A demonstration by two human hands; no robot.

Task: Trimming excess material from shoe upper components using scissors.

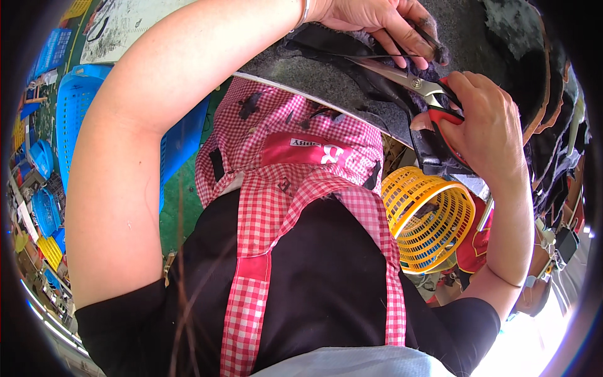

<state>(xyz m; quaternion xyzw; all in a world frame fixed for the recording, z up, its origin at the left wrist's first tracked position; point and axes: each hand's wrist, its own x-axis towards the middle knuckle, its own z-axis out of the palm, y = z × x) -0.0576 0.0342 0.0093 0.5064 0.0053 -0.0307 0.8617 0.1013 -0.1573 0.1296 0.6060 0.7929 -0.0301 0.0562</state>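
Observation:
My right hand [487, 119] is closed around a pair of scissors [417, 83] with red and black handles. The blades are parted and point left, over black strips of material [339, 53] on the grey tabletop [276, 68]. Just above the blades, my left hand [392, 28] pinches a small dark fuzzy piece [440, 51] between bent fingers. One thin blade passes close under the left fingertips. Whether it touches the piece, I cannot tell.
A yellow plastic basket [402, 182] sits below the table's edge on the right. Blue crates [75, 94] stand on the green floor at the left. More black fuzzy material [515, 63] lies at the far right of the table. A red checked apron [245, 107] hangs against the table edge.

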